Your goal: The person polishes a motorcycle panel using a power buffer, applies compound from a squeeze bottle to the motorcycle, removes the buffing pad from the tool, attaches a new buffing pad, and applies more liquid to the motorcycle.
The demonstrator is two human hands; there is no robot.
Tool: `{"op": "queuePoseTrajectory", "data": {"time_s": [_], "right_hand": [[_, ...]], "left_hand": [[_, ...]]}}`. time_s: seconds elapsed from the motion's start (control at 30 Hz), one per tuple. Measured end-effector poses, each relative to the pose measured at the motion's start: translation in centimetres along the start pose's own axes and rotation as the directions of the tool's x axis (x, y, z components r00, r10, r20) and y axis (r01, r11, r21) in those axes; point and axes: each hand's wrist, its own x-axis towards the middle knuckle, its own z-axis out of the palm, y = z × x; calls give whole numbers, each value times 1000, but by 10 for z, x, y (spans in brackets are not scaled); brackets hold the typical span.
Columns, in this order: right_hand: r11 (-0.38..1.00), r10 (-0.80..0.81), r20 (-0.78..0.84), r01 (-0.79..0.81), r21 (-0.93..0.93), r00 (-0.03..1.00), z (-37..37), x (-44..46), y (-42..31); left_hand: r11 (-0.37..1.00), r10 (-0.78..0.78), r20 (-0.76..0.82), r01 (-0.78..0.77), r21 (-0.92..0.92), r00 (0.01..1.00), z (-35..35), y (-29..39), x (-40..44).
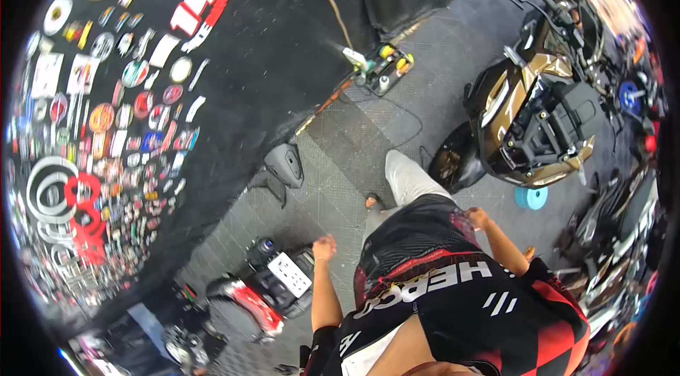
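My left hand (324,247) hangs out to the side with its fingers curled in, and nothing shows in it. Below it stands a motorcycle's rear end, with a white plate (289,275) and a red tail panel (256,309). On the other side, my right hand (478,218) is beside the lower edge of my black and red jersey (453,298). Its fingers are partly hidden against the cloth, and I cannot tell whether they grip it. Ahead and to the right is a bronze and black scooter (524,114) with its seat area uncovered.
Against the black wall sits a tray of tools and bottles (386,71), with a cord on the floor. A black plastic panel (285,165) leans nearby. A light blue roll (531,197) lies near the scooter. Stickers cover the left wall. Motorcycle parts (616,213) line the right side.
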Motion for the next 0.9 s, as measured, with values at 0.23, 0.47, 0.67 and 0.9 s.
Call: {"op": "queuePoseTrajectory", "data": {"time_s": [0.23, 0.47, 0.67, 0.9], "right_hand": [[924, 19, -157, 43, 379, 987, 1, 106, -131], [983, -183, -351, 159, -94, 918, -35, 381, -332], [915, -338, -228, 261, -308, 913, -77, 662, -458], [487, -561, -91, 240, -840, 823, -83, 897, -492]], "left_hand": [[959, 251, -251, -276, -69, 935, 23, 244, 73], [908, -35, 64, 5, 420, 997, 168, 279, 250], [646, 41, 388, -321, 692, 921, 332, 389, 455], [438, 445, 145, -356, 826, 884, 446, 467, 713]]}}
